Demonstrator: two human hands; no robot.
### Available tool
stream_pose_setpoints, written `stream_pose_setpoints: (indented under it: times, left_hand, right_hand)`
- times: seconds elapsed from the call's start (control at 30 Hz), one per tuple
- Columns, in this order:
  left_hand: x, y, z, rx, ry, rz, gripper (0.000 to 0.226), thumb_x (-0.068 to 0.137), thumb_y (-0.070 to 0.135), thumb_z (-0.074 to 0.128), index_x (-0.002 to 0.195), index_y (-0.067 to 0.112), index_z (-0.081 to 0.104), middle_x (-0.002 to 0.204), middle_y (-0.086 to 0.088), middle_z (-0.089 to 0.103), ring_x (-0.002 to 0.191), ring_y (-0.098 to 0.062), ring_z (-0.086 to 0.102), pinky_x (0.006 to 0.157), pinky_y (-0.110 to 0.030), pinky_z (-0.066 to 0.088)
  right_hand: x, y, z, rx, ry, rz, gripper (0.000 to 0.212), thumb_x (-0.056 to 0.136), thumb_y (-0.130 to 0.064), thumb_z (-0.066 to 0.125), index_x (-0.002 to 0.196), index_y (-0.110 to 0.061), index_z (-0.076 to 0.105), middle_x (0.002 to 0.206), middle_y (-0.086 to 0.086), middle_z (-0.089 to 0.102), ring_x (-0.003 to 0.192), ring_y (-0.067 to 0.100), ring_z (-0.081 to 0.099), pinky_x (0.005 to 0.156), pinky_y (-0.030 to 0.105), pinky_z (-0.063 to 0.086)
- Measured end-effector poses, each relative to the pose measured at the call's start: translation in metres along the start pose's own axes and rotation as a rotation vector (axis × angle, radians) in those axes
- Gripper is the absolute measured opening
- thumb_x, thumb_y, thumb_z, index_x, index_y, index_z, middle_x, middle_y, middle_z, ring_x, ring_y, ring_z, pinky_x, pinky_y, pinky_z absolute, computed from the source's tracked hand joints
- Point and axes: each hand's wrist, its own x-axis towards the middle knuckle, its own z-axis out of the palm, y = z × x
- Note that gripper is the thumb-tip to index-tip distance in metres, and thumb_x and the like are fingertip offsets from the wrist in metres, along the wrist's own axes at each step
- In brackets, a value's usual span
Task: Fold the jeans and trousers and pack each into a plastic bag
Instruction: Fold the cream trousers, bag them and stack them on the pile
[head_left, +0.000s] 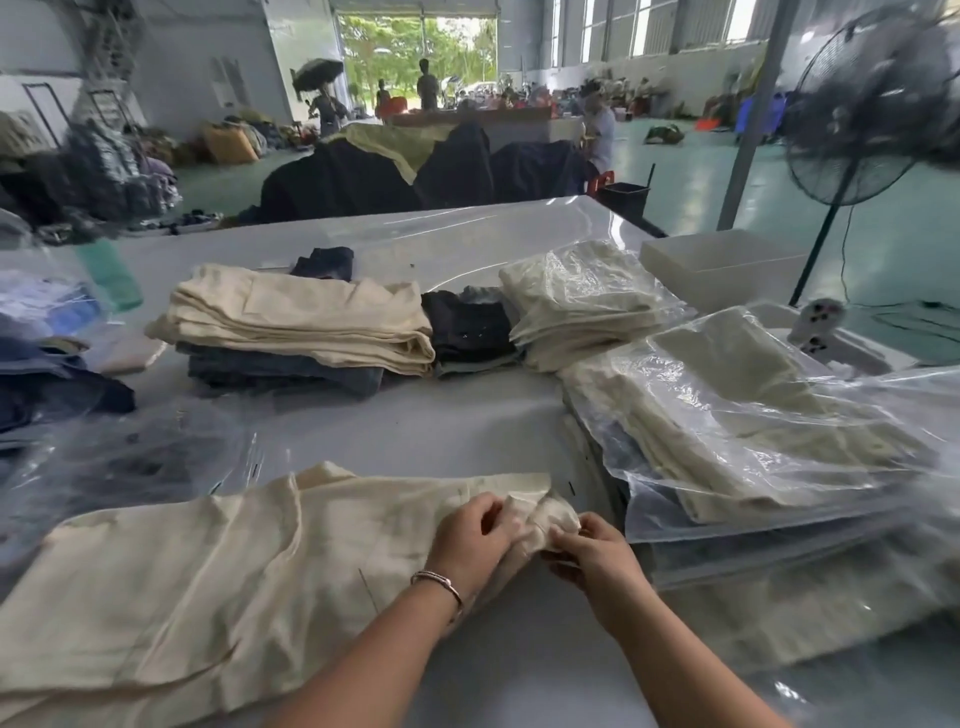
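One pair of cream trousers (218, 566) lies spread across the near edge of the white table (467, 431), its legs running off to the left and its waistband end bunched at the right. Both hands work that bunched end: the left hand (470, 535), with a thin bracelet (439, 582) on the wrist, has its fingers curled over the cloth and grips a fold of it, and the right hand (592, 551) pinches the same bunch from the other side, so the two hands almost meet.

Behind them, at the table's middle, stands one stack of folded garments — folded cream trousers (296, 317) on top of folded blue jeans (280, 371); how many pieces the stack holds cannot be told. Just beside it to the right sits a smaller pile of dark jeans (467, 327), and one more dark folded piece (324, 262) lies behind the stack.

On the right are two heaps of packed goods: a far heap of bagged cream trousers (582, 301) and a nearer, larger heap of clear plastic bags (737, 431) with cream trousers inside, stacked several deep — the exact count is hidden by the glare of the plastic. More loose plastic (119, 467) lies at the left, next to dark denim (47, 395).

One white box (722, 265) stands at the far right corner, and one pedestal fan (862, 114) stands on the green floor beyond it.
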Motion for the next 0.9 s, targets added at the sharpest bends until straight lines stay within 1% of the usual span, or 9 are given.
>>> stream_pose_setpoints:
  times: [0.1, 0.17, 0.23, 0.3, 0.37, 0.47, 0.6, 0.77, 0.9]
  left_hand:
    - [0.007, -0.003, -0.011, -0.328, 0.240, -0.257, 0.015, 0.088, 0.018, 0.064, 0.074, 0.014, 0.060, 0.072, 0.001, 0.062, 0.073, -0.019, 0.054, 0.068, -0.028, 0.044]
    - [0.008, 0.000, -0.019, -0.438, 0.344, -0.262, 0.011, 0.087, 0.017, 0.065, 0.078, 0.013, 0.063, 0.074, -0.001, 0.065, 0.072, -0.020, 0.057, 0.071, -0.035, 0.047]
    - [0.002, 0.010, -0.018, -0.451, 0.336, -0.162, 0.009, 0.086, 0.018, 0.067, 0.078, 0.018, 0.063, 0.067, 0.008, 0.064, 0.063, -0.013, 0.056, 0.063, -0.033, 0.046]
    - [-0.009, 0.023, -0.006, -0.351, 0.256, -0.040, 0.010, 0.084, 0.020, 0.070, 0.079, 0.026, 0.064, 0.066, 0.012, 0.064, 0.059, -0.005, 0.057, 0.061, -0.024, 0.046]
    - [-0.017, 0.030, 0.006, -0.182, 0.234, 0.050, 0.009, 0.081, 0.023, 0.072, 0.086, 0.028, 0.067, 0.078, 0.013, 0.069, 0.071, 0.000, 0.062, 0.067, -0.018, 0.049]
    - [-0.018, 0.031, 0.006, 0.005, 0.246, 0.121, 0.018, 0.079, 0.027, 0.074, 0.097, 0.027, 0.073, 0.092, 0.011, 0.068, 0.084, -0.003, 0.062, 0.077, -0.019, 0.050]
    - [-0.016, 0.030, 0.002, 0.069, 0.214, 0.177, 0.025, 0.081, 0.026, 0.072, 0.106, 0.025, 0.073, 0.101, 0.010, 0.068, 0.094, -0.004, 0.063, 0.085, -0.019, 0.048]
    - [-0.018, 0.029, 0.005, 0.088, 0.277, 0.182, 0.014, 0.081, 0.026, 0.072, 0.094, 0.021, 0.074, 0.093, 0.010, 0.068, 0.086, -0.006, 0.062, 0.077, -0.019, 0.049]
    - [-0.022, 0.023, 0.002, 0.115, 0.196, 0.182, 0.008, 0.082, 0.027, 0.070, 0.087, 0.022, 0.067, 0.089, 0.010, 0.067, 0.082, -0.008, 0.062, 0.076, -0.023, 0.050]
  right_hand:
    - [0.000, -0.002, -0.001, -0.018, 0.003, -0.012, 0.009, 0.086, 0.003, 0.060, 0.092, -0.003, 0.057, 0.080, 0.013, 0.063, 0.069, 0.023, 0.061, 0.060, 0.028, 0.047]
    - [-0.002, -0.005, 0.000, -0.013, -0.024, -0.037, 0.011, 0.084, 0.005, 0.062, 0.093, -0.002, 0.061, 0.076, 0.011, 0.065, 0.066, 0.021, 0.061, 0.060, 0.027, 0.048]
    - [-0.006, -0.009, 0.004, -0.004, -0.071, -0.081, 0.010, 0.083, 0.003, 0.063, 0.090, -0.003, 0.064, 0.071, 0.009, 0.067, 0.062, 0.019, 0.062, 0.058, 0.025, 0.049]
    - [-0.010, -0.014, 0.010, 0.016, -0.114, -0.129, 0.005, 0.082, -0.001, 0.066, 0.086, -0.004, 0.067, 0.069, 0.010, 0.066, 0.061, 0.019, 0.061, 0.056, 0.024, 0.049]
    - [-0.014, -0.017, 0.015, 0.013, -0.116, -0.171, 0.003, 0.082, -0.007, 0.069, 0.080, -0.004, 0.068, 0.069, 0.014, 0.066, 0.061, 0.020, 0.060, 0.056, 0.025, 0.048]
    - [-0.018, -0.019, 0.017, -0.018, -0.107, -0.175, 0.010, 0.085, -0.006, 0.065, 0.079, -0.003, 0.072, 0.075, 0.019, 0.071, 0.064, 0.023, 0.066, 0.055, 0.025, 0.050]
    - [-0.024, -0.021, 0.015, 0.010, -0.149, -0.160, 0.014, 0.088, 0.000, 0.058, 0.087, -0.001, 0.072, 0.082, 0.022, 0.072, 0.072, 0.030, 0.069, 0.057, 0.026, 0.052]
    - [-0.028, -0.022, 0.008, 0.039, -0.088, -0.157, 0.014, 0.084, 0.012, 0.052, 0.091, 0.003, 0.061, 0.074, 0.018, 0.071, 0.066, 0.030, 0.069, 0.055, 0.028, 0.052]
    - [-0.030, -0.016, 0.002, 0.101, -0.045, -0.103, 0.019, 0.080, 0.016, 0.049, 0.086, 0.002, 0.062, 0.070, 0.014, 0.068, 0.062, 0.023, 0.065, 0.058, 0.028, 0.050]
